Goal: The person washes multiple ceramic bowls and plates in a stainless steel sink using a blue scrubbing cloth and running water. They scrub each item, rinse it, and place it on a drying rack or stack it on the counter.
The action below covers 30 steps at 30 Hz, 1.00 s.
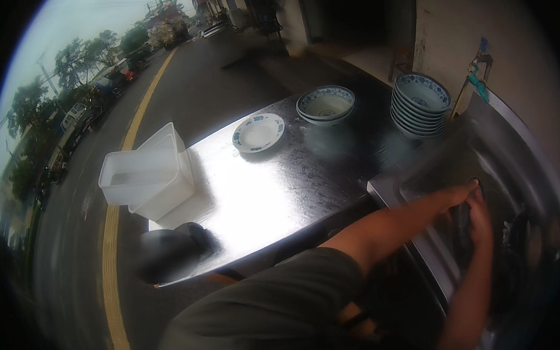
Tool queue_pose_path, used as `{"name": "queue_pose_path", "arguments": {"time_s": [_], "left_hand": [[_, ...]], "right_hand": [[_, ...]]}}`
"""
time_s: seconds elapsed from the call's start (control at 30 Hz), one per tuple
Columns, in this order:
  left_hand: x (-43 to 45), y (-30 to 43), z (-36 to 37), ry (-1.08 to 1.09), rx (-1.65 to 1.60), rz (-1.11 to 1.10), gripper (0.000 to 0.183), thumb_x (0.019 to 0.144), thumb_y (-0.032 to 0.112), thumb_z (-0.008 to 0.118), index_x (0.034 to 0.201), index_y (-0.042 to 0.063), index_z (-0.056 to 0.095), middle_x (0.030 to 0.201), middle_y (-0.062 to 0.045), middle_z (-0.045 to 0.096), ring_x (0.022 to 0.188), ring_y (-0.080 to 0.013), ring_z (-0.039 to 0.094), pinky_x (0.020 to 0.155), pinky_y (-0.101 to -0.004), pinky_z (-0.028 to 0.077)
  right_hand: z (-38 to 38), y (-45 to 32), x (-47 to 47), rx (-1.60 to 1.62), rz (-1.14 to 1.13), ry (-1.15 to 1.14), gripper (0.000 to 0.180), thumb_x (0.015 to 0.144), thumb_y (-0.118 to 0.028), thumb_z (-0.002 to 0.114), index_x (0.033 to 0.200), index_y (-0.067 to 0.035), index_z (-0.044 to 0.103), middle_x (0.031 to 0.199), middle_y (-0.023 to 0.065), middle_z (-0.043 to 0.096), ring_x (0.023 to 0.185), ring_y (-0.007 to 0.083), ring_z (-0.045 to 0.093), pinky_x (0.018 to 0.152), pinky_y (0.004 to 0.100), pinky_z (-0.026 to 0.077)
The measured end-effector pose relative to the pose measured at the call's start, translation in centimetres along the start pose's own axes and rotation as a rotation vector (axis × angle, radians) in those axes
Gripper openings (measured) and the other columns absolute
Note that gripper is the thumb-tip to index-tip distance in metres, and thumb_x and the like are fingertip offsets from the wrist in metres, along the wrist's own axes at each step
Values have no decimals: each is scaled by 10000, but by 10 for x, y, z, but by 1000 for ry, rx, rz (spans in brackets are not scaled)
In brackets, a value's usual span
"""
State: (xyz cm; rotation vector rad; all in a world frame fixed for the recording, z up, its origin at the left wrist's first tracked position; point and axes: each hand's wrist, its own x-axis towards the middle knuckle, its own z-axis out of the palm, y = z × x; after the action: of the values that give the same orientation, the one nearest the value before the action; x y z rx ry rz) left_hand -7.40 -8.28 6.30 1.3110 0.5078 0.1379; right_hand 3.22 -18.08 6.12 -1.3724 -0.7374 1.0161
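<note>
Both my hands are together over the stainless steel sink [443, 254] at the right. My left hand [461, 195] reaches in from the left and meets my right hand [479, 217]. A small dark object [481, 186] seems to show at their fingertips, too blurred to name; the grip on it is unclear. Left of the sink, on the metal table [308, 173], stand a tall stack of blue-patterned bowls [421, 102], a shorter stack of like bowls [326, 103] and a white plate with a blue floral rim [259, 133].
Two white plastic tubs [137, 175] sit at the table's far left, one tilted against the other. A dark, blurred object [172, 249] lies at the near left corner. A wall tap with a teal spout [478, 86] stands behind the sink. A road runs beyond the table.
</note>
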Motion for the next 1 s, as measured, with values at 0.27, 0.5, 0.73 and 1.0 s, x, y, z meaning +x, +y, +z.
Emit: {"name": "queue_pose_path", "arguments": {"time_s": [0.27, 0.5, 0.73, 1.0], "left_hand": [[-7, 12, 1, 228, 363, 184, 720, 875, 290, 565, 1532, 142, 310, 1404, -202, 498, 1196, -361, 555, 831, -485, 541], [-7, 13, -3, -20, 165, -75, 738, 944, 555, 500, 1508, 116, 318, 1489, -173, 384, 1258, -401, 490, 838, -532, 571], [-2, 12, -7, 16, -166, -118, 758, 933, 730, 360, 1408, 143, 435, 1373, -155, 521, 1203, -363, 562, 887, -563, 519], [28, -8, -21, 559, 432, 513, 523, 1029, 402, 444, 1414, 49, 453, 1309, -191, 565, 1182, -309, 560, 1002, -356, 415]], "right_hand": [[-54, 62, 39, -1266, -16, 247, 356, 796, -130, 632, 1129, -11, 671, 1173, 227, 658, 1086, 365, 643, 928, 431, 506], [-30, 24, 21, -781, -468, 908, 259, 806, -125, 630, 1042, -29, 580, 1042, 215, 654, 997, 402, 627, 871, 472, 489], [11, -2, 2, -203, -190, 109, 428, 847, -174, 633, 1241, -20, 562, 1134, 116, 642, 1036, 222, 604, 887, 336, 472], [-31, 41, 17, -1161, -65, 369, 389, 818, -159, 620, 1187, -40, 646, 1236, 216, 630, 1174, 384, 586, 979, 424, 476]]}}
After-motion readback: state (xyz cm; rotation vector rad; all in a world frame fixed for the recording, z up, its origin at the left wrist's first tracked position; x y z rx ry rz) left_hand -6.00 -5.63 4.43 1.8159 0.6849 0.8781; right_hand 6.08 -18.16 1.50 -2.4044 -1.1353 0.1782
